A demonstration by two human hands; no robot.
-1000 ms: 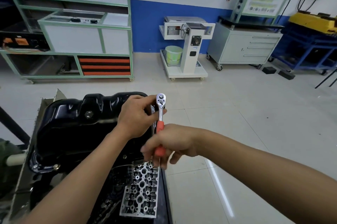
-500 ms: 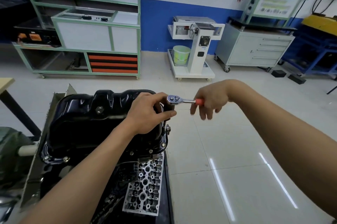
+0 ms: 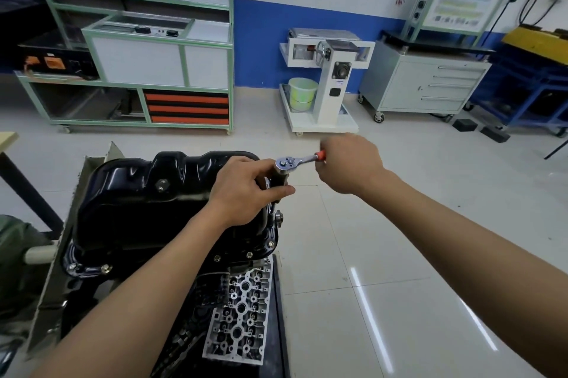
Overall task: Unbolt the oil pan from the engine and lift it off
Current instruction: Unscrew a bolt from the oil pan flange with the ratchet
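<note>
A glossy black oil pan (image 3: 144, 202) sits bolted on top of the upturned engine (image 3: 236, 310), with several bolts along its near flange (image 3: 249, 254). At the pan's right edge stands a ratchet wrench (image 3: 287, 164) with an orange handle, its head on a socket pointing down at the flange. My left hand (image 3: 246, 190) rests on the pan and grips the socket under the ratchet head. My right hand (image 3: 347, 165) is closed around the orange handle, which points to the right and slightly away.
The engine hangs on a stand with a metal plate (image 3: 61, 254) at its left. Tiled floor (image 3: 384, 254) spreads to the right. Beyond stand a green-framed bench (image 3: 138, 70), a white engine stand with a bucket (image 3: 302, 93), a grey drawer cabinet (image 3: 430, 82) and blue racks (image 3: 538, 85).
My right hand has swung the ratchet handle from pointing toward me round to the right and slightly away. My left hand has stayed on the socket under the ratchet head.
</note>
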